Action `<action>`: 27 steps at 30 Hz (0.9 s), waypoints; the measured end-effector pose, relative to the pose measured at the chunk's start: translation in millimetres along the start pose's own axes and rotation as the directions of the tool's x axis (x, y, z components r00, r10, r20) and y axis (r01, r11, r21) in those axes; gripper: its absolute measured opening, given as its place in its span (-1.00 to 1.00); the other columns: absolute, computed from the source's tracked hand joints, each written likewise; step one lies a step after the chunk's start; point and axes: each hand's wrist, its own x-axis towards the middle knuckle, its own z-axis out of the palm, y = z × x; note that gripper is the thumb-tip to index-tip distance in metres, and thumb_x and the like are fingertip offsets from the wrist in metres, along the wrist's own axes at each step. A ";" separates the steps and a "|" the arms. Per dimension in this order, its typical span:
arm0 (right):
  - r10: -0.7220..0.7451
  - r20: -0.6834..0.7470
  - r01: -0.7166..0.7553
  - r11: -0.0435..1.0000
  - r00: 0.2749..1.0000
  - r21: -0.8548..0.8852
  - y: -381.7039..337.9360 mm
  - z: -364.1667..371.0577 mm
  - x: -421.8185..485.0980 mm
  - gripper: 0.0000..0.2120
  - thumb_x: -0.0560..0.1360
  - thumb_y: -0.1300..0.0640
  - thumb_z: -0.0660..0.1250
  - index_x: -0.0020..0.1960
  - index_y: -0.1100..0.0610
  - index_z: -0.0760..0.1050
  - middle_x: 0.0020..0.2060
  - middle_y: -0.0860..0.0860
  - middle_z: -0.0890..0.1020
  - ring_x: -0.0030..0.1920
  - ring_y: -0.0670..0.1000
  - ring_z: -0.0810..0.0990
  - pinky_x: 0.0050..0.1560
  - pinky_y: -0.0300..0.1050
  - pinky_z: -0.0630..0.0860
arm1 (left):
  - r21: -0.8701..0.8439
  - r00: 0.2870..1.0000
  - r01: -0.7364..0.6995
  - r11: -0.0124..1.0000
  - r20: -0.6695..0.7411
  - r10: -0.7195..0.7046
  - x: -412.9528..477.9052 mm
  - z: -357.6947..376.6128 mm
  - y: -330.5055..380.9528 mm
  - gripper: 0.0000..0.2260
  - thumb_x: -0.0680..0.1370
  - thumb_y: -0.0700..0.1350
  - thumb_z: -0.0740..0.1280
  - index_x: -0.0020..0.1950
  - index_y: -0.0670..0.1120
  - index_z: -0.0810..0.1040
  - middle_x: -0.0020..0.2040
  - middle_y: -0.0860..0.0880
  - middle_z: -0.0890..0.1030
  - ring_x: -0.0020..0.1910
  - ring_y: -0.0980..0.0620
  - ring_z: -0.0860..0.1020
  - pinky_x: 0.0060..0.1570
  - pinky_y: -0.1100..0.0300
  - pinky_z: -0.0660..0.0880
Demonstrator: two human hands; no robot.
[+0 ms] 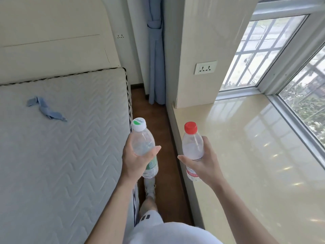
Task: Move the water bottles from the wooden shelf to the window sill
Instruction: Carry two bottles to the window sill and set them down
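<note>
My left hand [134, 158] grips a clear water bottle with a white and green cap [143, 140], held upright over the narrow floor strip between bed and sill. A second clear water bottle with a red cap [192, 143] is held by my right hand [204, 162] over the near left edge of the glossy cream window sill [255, 155]. Both bottles are in the air and tilt slightly away from me. The wooden shelf is out of view.
A bare quilted mattress [61, 147] with a blue cloth strip [45, 110] fills the left. A tied blue curtain [156, 67] hangs ahead. A wall socket [205, 67] sits above the sill's far end. Barred window panes [299, 95] line the right.
</note>
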 end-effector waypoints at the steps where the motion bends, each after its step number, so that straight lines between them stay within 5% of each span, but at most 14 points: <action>1: 0.005 -0.009 -0.005 1.000 1.000 0.003 0.7 3.5 16.2 -0.43 0.28 -0.08 0.56 0.20 -0.15 0.40 -0.05 -0.30 0.55 0.01 -0.12 0.60 -0.06 -0.17 0.56 | 0.003 1.000 0.001 1.000 0.005 -0.001 18.6 1.9 -2.3 -0.29 0.24 0.13 0.57 0.33 0.03 0.42 0.20 -0.03 0.59 0.22 -0.04 0.56 0.28 -0.10 0.50; 10: 0.086 -0.196 -0.092 0.996 0.977 -0.020 -20.3 31.8 174.8 -0.41 0.29 -0.10 0.57 0.22 -0.17 0.38 -0.05 -0.35 0.53 0.04 -0.21 0.57 -0.02 -0.11 0.58 | 0.030 0.980 -0.026 0.999 0.199 0.020 219.2 9.8 7.9 -0.28 0.23 0.18 0.55 0.32 0.11 0.39 0.20 -0.01 0.58 0.22 -0.06 0.55 0.26 -0.01 0.53; 15: 0.114 -0.332 -0.108 0.993 0.936 0.037 -44.7 32.4 238.4 -0.43 0.34 0.01 0.61 0.21 -0.15 0.38 -0.09 -0.34 0.51 -0.07 -0.25 0.57 -0.29 -0.33 0.56 | 0.020 0.931 -0.097 0.995 0.356 0.083 315.5 33.1 32.3 -0.42 0.26 0.09 0.60 0.20 0.18 0.44 0.13 0.02 0.60 0.16 0.06 0.57 0.17 0.15 0.54; 19: 0.187 -0.449 -0.160 0.982 0.874 0.096 -49.6 17.8 252.9 -0.44 0.27 -0.02 0.53 0.19 -0.08 0.40 -0.10 -0.12 0.52 -0.20 -0.18 0.55 -0.33 -0.37 0.53 | -0.014 0.834 -0.191 0.982 0.526 0.169 345.3 77.4 59.5 -0.47 0.31 -0.07 0.62 0.11 0.20 0.42 0.01 0.19 0.56 0.06 0.30 0.53 -0.03 0.49 0.43; 24: 0.272 -0.580 -0.215 0.962 0.768 0.166 -39.5 -19.9 234.1 -0.46 0.24 0.00 0.55 0.14 -0.12 0.40 -0.09 -0.05 0.53 -0.27 -0.16 0.55 -0.35 -0.31 0.55 | -0.047 0.687 -0.256 0.966 0.694 0.215 346.9 151.4 79.0 -0.48 0.26 0.20 0.54 0.14 0.16 0.44 0.03 0.07 0.59 0.11 0.06 0.57 0.11 0.25 0.51; 27: 0.309 -0.676 -0.243 0.951 0.669 0.193 -25.5 -46.5 208.0 -0.46 0.22 -0.04 0.58 0.11 -0.12 0.40 -0.14 -0.11 0.53 -0.23 -0.12 0.56 -0.35 -0.28 0.55 | -0.057 0.599 -0.314 0.948 0.762 0.244 326.4 196.3 87.3 -0.51 0.27 0.19 0.56 0.09 0.35 0.40 0.02 0.24 0.56 0.11 0.24 0.53 0.05 0.43 0.44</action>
